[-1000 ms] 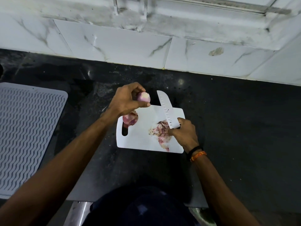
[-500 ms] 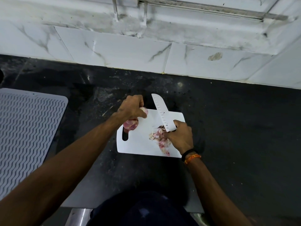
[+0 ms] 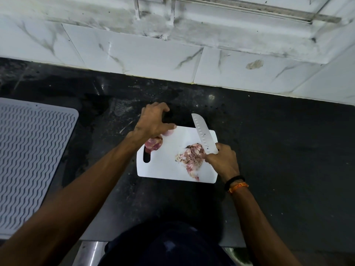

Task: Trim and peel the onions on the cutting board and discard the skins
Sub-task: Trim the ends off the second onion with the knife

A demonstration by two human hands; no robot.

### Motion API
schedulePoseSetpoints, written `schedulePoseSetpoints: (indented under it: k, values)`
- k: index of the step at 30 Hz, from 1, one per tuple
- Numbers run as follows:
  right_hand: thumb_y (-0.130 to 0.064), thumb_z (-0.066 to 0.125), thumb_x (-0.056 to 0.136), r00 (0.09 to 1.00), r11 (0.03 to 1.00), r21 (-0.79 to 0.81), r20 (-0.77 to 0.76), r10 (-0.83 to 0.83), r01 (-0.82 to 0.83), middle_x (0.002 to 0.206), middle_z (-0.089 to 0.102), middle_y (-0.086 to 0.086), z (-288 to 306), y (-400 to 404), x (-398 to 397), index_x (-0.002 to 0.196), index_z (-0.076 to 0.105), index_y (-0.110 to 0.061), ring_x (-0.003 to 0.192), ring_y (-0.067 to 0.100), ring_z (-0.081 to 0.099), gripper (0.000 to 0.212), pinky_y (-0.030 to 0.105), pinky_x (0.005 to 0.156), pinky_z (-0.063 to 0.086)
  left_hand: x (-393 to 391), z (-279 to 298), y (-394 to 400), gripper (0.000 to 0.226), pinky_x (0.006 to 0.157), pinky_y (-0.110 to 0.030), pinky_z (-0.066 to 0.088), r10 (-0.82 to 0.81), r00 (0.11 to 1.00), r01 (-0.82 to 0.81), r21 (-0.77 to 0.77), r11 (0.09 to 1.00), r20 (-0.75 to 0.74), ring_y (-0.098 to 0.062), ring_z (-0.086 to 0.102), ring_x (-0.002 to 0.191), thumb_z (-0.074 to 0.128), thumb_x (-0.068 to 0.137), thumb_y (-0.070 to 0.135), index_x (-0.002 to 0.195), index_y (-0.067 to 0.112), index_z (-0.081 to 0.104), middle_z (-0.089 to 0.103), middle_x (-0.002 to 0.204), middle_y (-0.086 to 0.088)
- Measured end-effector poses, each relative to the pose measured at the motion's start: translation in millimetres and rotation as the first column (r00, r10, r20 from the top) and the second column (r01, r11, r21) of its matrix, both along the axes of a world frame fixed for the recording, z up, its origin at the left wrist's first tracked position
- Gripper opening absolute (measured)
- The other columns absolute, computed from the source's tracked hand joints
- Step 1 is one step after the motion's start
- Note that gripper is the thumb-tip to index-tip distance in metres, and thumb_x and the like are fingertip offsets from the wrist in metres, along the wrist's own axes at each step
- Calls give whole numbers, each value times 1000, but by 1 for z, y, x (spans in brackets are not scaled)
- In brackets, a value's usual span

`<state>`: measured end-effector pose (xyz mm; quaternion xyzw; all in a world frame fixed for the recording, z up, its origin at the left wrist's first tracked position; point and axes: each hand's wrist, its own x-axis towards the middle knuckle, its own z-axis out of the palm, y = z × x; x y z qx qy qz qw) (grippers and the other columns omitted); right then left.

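- Your left hand (image 3: 154,120) hovers over the far left corner of the cutting board (image 3: 169,164), fingers loosely curled and spread; they hold nothing that shows, and the thumb points along the board's far edge.
- Just under that hand's palm side, a peeled onion (image 3: 169,133) peeks out pale pink at the board's far edge. Whether the hand touches it, you cannot tell from this view.
- A second onion (image 3: 153,144), redder, sits on the board's left end, just beside the first and right above the board's handle slot (image 3: 147,157); your left wrist hides part of it.
- Your right hand (image 3: 223,160) grips the knife (image 3: 203,134) at the board's right edge, fingers wrapped round the handle, which the hand hides.
- The blade is tilted up and points away from you, its tip past the board's far edge.
- The onion skins (image 3: 191,157) lie heaped on the right half of the board, touching your right hand's knuckles, with one strip trailing toward the board's near edge.
- Black and orange bands (image 3: 236,184) circle your right wrist, just off the board's near right corner.
- The board rests on a dark countertop (image 3: 278,141).
- A grey ribbed mat (image 3: 32,150) lies well to the left of the board.
- White marbled wall tiles (image 3: 134,52) run beyond the board's far side.
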<state>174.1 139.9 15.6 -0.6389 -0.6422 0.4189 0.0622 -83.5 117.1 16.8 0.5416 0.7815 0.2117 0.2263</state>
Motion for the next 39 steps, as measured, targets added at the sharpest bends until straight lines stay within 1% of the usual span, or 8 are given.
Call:
schedulePoseSetpoints:
  k: [5,9,12,15,23,29,33,39]
  values:
    - [-13,70,75,999,999,35,16,40,-40,96,70,3,7,-4,7,97,68,-12,86,19,65,22,45,78,58,-2,2,-38,53,87,-38,55,238,957,-263,149,953,164,-19,59,106,74,79,54,119,20,60,63,117,-1]
    - [-10,70,76,996,999,8,-74,50,-49,97,69,-2,16,-12,7,100,68,-15,89,16,64,25,36,74,57,4,-4,-76,73,74,-26,49,326,887,-331,-43,943,327,-16,59,102,87,62,55,118,18,57,60,116,1]
    - [-12,66,77,990,999,-14,-138,41,-43,92,70,-4,21,-23,2,96,68,-19,82,15,65,21,29,62,49,11,-16,-86,96,83,-41,55,251,945,-225,-142,964,209,-26,48,117,93,52,52,132,23,48,47,130,-3]
    - [-14,60,75,989,998,-3,-134,65,-66,80,69,1,20,-32,-2,85,66,-16,68,17,62,12,29,53,47,16,-23,-82,95,102,-49,45,224,966,-204,-155,967,131,-31,40,122,92,57,42,137,22,43,46,134,-9]
    - [-17,59,79,991,997,-65,-134,25,-34,88,70,-3,20,-53,-1,95,67,-19,75,16,66,18,24,55,47,19,-28,-81,75,85,-38,48,170,985,-170,-23,985,20,-28,50,112,85,65,33,131,20,51,54,122,-5]
    - [-14,58,87,985,997,-65,-167,35,-46,77,66,1,22,-72,7,92,64,-15,57,15,61,8,23,47,48,35,-22,-89,60,69,-15,51,238,897,-270,36,962,372,-13,60,92,90,60,23,114,25,63,58,106,5]
    - [-18,51,97,984,995,-63,-167,66,-77,85,66,6,18,-83,6,110,57,-18,53,15,62,15,19,48,49,47,-22,-86,58,73,-25,56,248,765,-331,33,943,594,-15,67,90,89,50,31,102,25,64,67,98,5]
    - [-25,48,99,991,995,24,-96,97,-95,83,66,2,6,-87,10,95,56,-20,60,14,63,10,27,53,54,53,-25,-87,62,71,-14,49,197,807,-295,91,951,557,-15,60,101,89,62,9,110,19,51,59,110,2]
